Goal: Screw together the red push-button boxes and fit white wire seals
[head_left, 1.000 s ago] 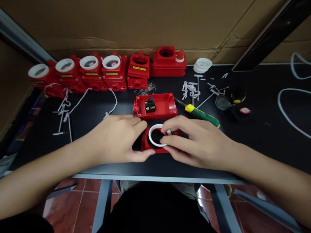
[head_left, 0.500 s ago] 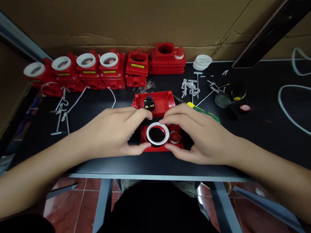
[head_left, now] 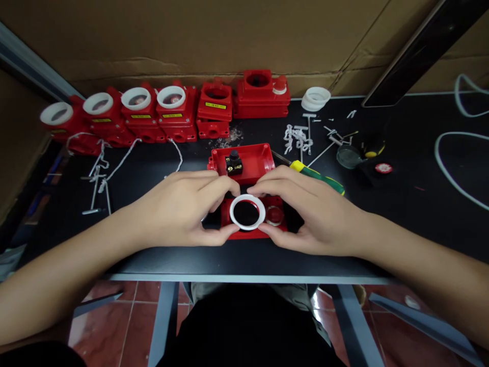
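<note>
A red cover plate (head_left: 275,229) lies near the table's front edge, with a white ring (head_left: 247,211) seated around its round hole and a small red button to the right of it. My left hand (head_left: 181,209) grips the cover's left side, thumb at the front and forefinger at the back touching the ring. My right hand (head_left: 317,211) grips the right side the same way. Just behind stands an open red box base (head_left: 255,164) with a black switch part (head_left: 234,163) inside.
A row of red boxes (head_left: 171,120), several with white rings, lines the back against cardboard. A green and yellow screwdriver (head_left: 317,176), loose white rings (head_left: 315,98), white plastic bits (head_left: 298,137) and a white cable (head_left: 454,173) lie to the right. Strings lie at left.
My right fingers have come off the top of the white ring and moved to the cover's edges. The ring now sits flat on the hole and the small button shows.
</note>
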A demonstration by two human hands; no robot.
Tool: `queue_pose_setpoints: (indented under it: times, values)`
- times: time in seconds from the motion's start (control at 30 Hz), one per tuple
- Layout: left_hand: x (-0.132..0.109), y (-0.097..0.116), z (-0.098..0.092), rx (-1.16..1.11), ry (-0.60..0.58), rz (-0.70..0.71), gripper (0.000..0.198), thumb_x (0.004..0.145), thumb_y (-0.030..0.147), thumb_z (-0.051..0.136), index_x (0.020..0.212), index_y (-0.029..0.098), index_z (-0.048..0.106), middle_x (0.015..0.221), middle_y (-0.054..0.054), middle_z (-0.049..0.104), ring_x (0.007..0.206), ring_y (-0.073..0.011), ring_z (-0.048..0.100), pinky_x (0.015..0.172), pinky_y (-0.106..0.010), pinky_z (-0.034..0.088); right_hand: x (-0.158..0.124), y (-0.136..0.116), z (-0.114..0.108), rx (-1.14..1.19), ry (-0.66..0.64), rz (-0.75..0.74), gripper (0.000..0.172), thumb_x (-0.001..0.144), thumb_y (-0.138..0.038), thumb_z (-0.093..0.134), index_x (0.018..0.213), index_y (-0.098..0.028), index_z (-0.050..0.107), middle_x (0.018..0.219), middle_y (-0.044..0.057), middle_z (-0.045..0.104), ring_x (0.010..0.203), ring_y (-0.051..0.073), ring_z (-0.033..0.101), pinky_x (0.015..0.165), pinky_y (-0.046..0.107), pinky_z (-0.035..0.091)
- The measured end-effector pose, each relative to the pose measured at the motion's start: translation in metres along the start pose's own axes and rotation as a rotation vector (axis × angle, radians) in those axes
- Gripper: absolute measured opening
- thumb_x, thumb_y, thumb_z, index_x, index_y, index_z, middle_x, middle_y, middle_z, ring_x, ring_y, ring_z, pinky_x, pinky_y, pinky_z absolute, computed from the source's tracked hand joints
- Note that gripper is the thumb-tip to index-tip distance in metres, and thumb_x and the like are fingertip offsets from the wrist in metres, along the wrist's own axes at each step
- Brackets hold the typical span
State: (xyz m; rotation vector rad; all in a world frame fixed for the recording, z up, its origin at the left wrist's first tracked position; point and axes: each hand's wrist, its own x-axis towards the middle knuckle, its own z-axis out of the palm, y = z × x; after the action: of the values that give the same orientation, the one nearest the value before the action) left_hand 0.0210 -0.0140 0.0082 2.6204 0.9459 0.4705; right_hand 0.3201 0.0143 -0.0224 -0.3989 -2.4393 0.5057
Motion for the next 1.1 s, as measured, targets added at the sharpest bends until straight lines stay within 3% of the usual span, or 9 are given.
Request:
queue_pose_setpoints:
  times: [0.47,0.83,1.1]
  values:
    - [-0.0014,0.002,-0.0001,0.032,-0.027,-0.011,0.025,0.104,0.036,0.075,0.122,0.021,0.068,0.088,0.002,0.072,0.071,-0.0188,0.069,0.07,-0.032,0.05,0.0017,-0.0012,0.0008,-0.01,0.001,-0.043,0.032,0.114,-0.03,0.073,0.138,-0.008,0.069,0.126,0.018,0.082,0.114,0.023,0.076,0.099,0.037,0.068]
    - [-0.0004,0.002,-0.0014,-0.001,-0.025,-0.003,0.025,0.103,0.037,0.073,0.122,0.022,0.067,0.089,0.001,0.074,0.072,-0.0201,0.069,0.071,-0.034,0.05,0.0011,-0.0014,0.004,0.033,0.011,-0.022,0.029,0.115,-0.031,0.074,0.139,-0.017,0.066,0.127,0.015,0.082,0.116,0.024,0.078,0.099,0.039,0.069]
    - [0.0001,0.0012,-0.0014,0.027,-0.048,-0.022,0.026,0.105,0.04,0.073,0.122,0.022,0.067,0.088,0.002,0.074,0.073,-0.0188,0.072,0.071,-0.03,0.051,-0.002,0.0009,0.0045,0.044,-0.002,0.01,0.037,0.11,-0.031,0.079,0.142,-0.018,0.067,0.13,0.016,0.08,0.116,0.027,0.078,0.099,0.041,0.069]
